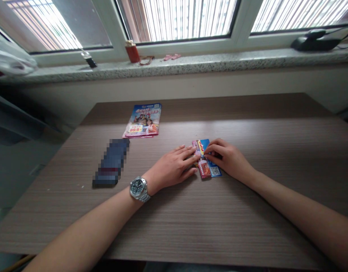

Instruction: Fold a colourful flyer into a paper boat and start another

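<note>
Grip: right hand [229, 158] has thumb and fingertips drawn together on a small, multicoloured folded paper leaflet [204, 169]; cannot tell whether an edge is pinched between them. Left hand [178, 165] lies spread, fingers over the leaflet's left side, grasping nothing.

Position: leaflet right of centre on the brown wood-grain desk [247, 215].

Progress: judged partway. Done: folds made, blue and red-pink panels overlapping. Outstanding: panels uneven, outline not squared; remaining folds uncountable. Flat blue-and-pink printed paper leaflets [145, 119], far left, lie stacked, unfolded.
</note>
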`<state>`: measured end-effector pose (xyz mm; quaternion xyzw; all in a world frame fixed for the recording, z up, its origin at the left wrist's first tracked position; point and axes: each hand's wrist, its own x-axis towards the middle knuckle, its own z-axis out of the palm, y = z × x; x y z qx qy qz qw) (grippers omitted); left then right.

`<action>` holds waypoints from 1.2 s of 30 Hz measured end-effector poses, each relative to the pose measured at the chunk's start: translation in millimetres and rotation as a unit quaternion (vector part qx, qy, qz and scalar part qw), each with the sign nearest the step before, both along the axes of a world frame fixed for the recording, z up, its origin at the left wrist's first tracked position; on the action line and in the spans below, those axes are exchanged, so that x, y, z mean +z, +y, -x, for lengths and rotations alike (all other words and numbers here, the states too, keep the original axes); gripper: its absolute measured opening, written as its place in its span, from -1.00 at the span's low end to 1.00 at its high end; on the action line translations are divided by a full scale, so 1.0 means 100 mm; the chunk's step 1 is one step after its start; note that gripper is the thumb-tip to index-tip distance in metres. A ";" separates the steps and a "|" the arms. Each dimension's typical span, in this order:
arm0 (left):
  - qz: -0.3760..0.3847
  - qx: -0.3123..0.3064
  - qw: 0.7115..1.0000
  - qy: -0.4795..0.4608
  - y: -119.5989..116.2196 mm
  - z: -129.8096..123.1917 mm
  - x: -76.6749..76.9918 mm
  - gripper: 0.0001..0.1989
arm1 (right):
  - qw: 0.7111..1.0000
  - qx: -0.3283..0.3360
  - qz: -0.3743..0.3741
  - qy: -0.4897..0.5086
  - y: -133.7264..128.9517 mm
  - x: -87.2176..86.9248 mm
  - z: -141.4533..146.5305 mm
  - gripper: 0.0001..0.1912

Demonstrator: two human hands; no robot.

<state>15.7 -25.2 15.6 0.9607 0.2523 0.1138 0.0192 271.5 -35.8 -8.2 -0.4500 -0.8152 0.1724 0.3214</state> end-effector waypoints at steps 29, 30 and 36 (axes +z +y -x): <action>0.032 0.015 0.999 0.012 -0.04 -0.02 0.00 -0.56 | 0.996 0.077 0.053 -0.013 -0.13 0.13 -0.08 -0.77; 0.031 0.015 0.999 0.010 -0.04 -0.02 0.00 -0.56 | 0.995 0.081 0.054 -0.010 -0.14 0.15 -0.07 -0.75; 0.036 0.015 0.999 0.016 -0.04 -0.01 0.00 -0.55 | 0.993 0.093 0.066 -0.016 -0.16 0.19 -0.09 -0.65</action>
